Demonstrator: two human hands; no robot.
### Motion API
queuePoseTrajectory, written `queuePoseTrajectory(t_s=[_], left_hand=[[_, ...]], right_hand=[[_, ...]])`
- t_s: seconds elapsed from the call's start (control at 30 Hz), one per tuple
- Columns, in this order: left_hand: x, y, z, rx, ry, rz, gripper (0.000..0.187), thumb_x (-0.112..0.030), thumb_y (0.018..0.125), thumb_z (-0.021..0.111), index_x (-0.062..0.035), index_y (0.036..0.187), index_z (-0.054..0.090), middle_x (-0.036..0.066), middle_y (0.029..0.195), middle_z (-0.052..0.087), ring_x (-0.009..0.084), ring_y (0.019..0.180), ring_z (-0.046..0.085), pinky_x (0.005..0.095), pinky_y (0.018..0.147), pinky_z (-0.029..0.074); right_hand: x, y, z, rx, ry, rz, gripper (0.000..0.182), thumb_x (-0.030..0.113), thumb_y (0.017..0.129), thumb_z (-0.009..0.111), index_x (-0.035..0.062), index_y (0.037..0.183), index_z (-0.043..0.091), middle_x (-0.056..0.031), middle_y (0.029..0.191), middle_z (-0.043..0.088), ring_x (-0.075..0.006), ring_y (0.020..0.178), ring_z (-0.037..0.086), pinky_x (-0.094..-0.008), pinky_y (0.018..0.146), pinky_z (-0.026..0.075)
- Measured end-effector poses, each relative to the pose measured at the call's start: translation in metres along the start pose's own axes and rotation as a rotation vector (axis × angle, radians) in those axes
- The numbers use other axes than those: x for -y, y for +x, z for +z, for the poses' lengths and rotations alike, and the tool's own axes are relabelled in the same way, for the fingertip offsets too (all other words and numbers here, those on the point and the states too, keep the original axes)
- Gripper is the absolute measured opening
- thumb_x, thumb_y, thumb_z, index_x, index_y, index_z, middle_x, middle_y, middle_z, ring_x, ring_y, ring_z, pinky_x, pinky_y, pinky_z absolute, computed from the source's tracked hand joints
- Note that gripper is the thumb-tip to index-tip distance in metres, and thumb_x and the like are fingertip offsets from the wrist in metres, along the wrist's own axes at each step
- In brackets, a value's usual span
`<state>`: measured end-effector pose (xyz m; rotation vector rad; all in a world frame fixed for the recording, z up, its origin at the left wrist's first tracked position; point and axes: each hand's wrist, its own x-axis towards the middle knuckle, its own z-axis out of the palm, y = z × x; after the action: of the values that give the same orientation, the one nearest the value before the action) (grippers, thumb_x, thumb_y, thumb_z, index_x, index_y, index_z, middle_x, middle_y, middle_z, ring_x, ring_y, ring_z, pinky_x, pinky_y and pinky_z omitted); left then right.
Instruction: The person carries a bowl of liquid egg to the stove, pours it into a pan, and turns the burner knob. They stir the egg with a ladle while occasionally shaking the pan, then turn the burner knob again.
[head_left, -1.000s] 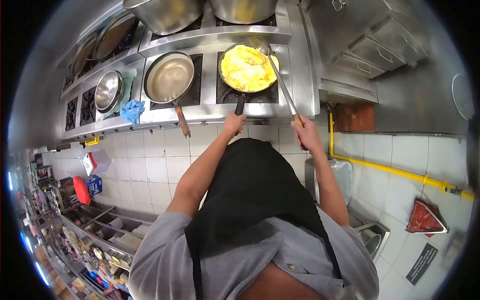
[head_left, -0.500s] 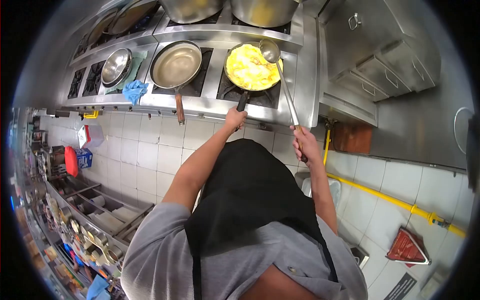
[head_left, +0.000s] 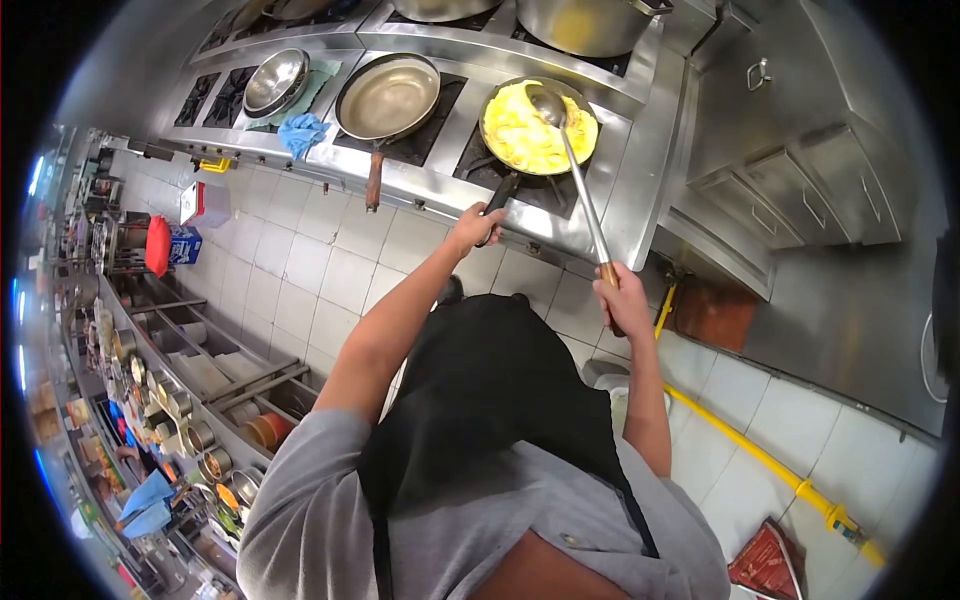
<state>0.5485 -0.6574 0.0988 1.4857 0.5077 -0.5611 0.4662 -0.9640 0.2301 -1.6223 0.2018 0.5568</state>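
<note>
A black frying pan (head_left: 498, 96) full of yellow egg (head_left: 530, 135) sits on the right front burner of a steel stove (head_left: 440, 185). My left hand (head_left: 473, 226) grips the pan's dark handle at the stove's front edge. In my right hand (head_left: 620, 297) is the wooden end of a long steel ladle (head_left: 578, 185), whose bowl rests over the egg near the pan's far side.
An empty steel pan (head_left: 389, 97) with a wooden handle sits on the neighbouring burner. A blue cloth (head_left: 304, 133) and an upturned steel bowl (head_left: 273, 81) lie further left, big pots behind. Steel drawers (head_left: 800, 200) stand right, a yellow pipe (head_left: 760, 455) below, stocked shelves (head_left: 170, 400) left.
The view has tilted and swung, so the stove now sits higher and slanted. The ladle bowl moved from the pan's far rim to over the egg. Both hands keep their grips.
</note>
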Motion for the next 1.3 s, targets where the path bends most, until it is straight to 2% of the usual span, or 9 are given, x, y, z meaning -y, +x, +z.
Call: queuePoseTrajectory(t_s=[0.1,0.17,0.5,0.57,0.9,0.97,1.0,1.07,1.3], left_hand=[[0.012,-0.004,0.000,-0.022,0.001,0.049,0.052,-0.033,0.091,0.067,0.0051,0.121,0.048,0.007,0.070,0.059,0.0127,0.052,0.055,0.0285,0.046,0.047],[0.012,-0.004,0.005,-0.081,0.105,0.100,0.035,-0.034,0.095,0.062,-0.0004,0.101,0.053,0.005,0.066,0.054,0.0120,0.049,0.051,0.0278,0.045,0.044],[0.011,-0.010,0.011,-0.121,0.108,0.156,0.036,-0.033,0.095,0.062,0.0011,0.104,0.052,0.003,0.063,0.052,0.0109,0.049,0.048,0.0285,0.043,0.041],[0.013,-0.005,0.011,-0.143,0.129,0.124,0.047,-0.032,0.094,0.064,0.0010,0.125,0.050,0.005,0.065,0.053,0.0124,0.048,0.048,0.0302,0.042,0.041],[0.015,-0.003,0.013,-0.181,0.154,0.144,0.042,-0.031,0.094,0.064,0.0008,0.119,0.052,0.004,0.062,0.051,0.0129,0.044,0.044,0.0310,0.040,0.039],[0.011,-0.005,0.012,-0.161,0.178,0.128,0.041,-0.038,0.093,0.063,-0.0002,0.108,0.055,0.005,0.069,0.055,0.0121,0.050,0.051,0.0292,0.044,0.048],[0.010,-0.005,0.012,-0.160,0.177,0.129,0.041,-0.038,0.093,0.063,-0.0002,0.108,0.055,0.005,0.069,0.055,0.0121,0.050,0.051,0.0292,0.044,0.048],[0.009,-0.006,0.015,-0.189,0.125,0.125,0.039,-0.030,0.094,0.064,0.0012,0.115,0.052,0.004,0.062,0.051,0.0129,0.045,0.045,0.0311,0.040,0.038],[0.009,-0.007,0.015,-0.176,0.097,0.115,0.042,-0.029,0.093,0.064,0.0023,0.120,0.052,0.004,0.063,0.051,0.0123,0.046,0.045,0.0310,0.040,0.039]], right_hand=[[0.013,0.017,0.012,0.015,-0.207,-0.004,0.012,0.013,0.088,0.058,0.0038,0.092,0.052,-0.0019,0.057,0.048,-0.0116,0.038,0.046,-0.0283,0.037,0.038],[0.015,0.031,0.019,0.046,-0.273,0.005,0.014,0.017,0.089,0.057,0.0040,0.090,0.053,-0.0022,0.056,0.048,-0.0125,0.038,0.047,-0.0302,0.039,0.039],[-0.002,0.054,0.032,-0.025,-0.512,0.017,0.020,0.023,0.091,0.057,0.0037,0.094,0.052,-0.0069,0.058,0.052,-0.0185,0.039,0.052,-0.0349,0.042,0.042],[-0.003,0.058,0.035,-0.064,-0.579,-0.021,0.020,0.023,0.091,0.056,0.0039,0.096,0.052,-0.0077,0.058,0.052,-0.0200,0.040,0.053,-0.0358,0.042,0.043],[-0.020,0.065,0.031,-0.028,-0.423,-0.033,0.021,0.024,0.092,0.058,0.0036,0.095,0.053,-0.0059,0.056,0.050,-0.0174,0.037,0.050,-0.0340,0.038,0.040],[-0.017,0.062,0.033,0.044,-0.354,0.045,0.020,0.023,0.091,0.058,0.0038,0.094,0.053,-0.0052,0.055,0.049,-0.0159,0.038,0.050,-0.0332,0.038,0.039],[-0.017,0.063,0.031,0.043,-0.354,0.044,0.020,0.023,0.091,0.058,0.0038,0.094,0.053,-0.0052,0.055,0.049,-0.0159,0.038,0.050,-0.0332,0.038,0.039],[-0.015,0.064,0.023,0.117,-0.236,0.027,0.018,0.023,0.092,0.058,0.0056,0.094,0.054,-0.0023,0.053,0.047,-0.0134,0.035,0.046,-0.0300,0.035,0.036],[0.001,0.044,0.020,-0.081,-0.501,-0.117,0.019,0.022,0.090,0.059,0.0035,0.094,0.057,-0.0051,0.054,0.050,-0.0162,0.038,0.050,-0.0334,0.039,0.040]])
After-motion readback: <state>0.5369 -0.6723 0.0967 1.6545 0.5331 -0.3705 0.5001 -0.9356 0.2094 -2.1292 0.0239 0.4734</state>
